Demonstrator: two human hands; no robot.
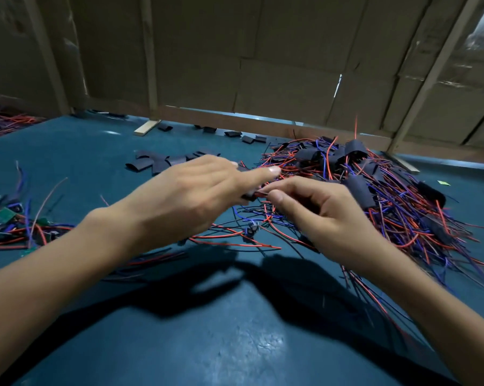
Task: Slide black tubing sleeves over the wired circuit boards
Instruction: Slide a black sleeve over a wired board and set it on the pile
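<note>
A flat black tubing sleeve (249, 195) sits mid-counter, pinched between the left hand (190, 196) and right hand (316, 213), fingers of both clamped on it. Keeping its mouth open should ease the board in. Thin red and blue wires (402, 218) heap toward the right edge of the glossy teal counter (235, 344).

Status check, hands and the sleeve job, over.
Left hand and right hand pinching one small piece together. Sleeved pile right, loose sleeves behind. Nothing blocking.
</note>
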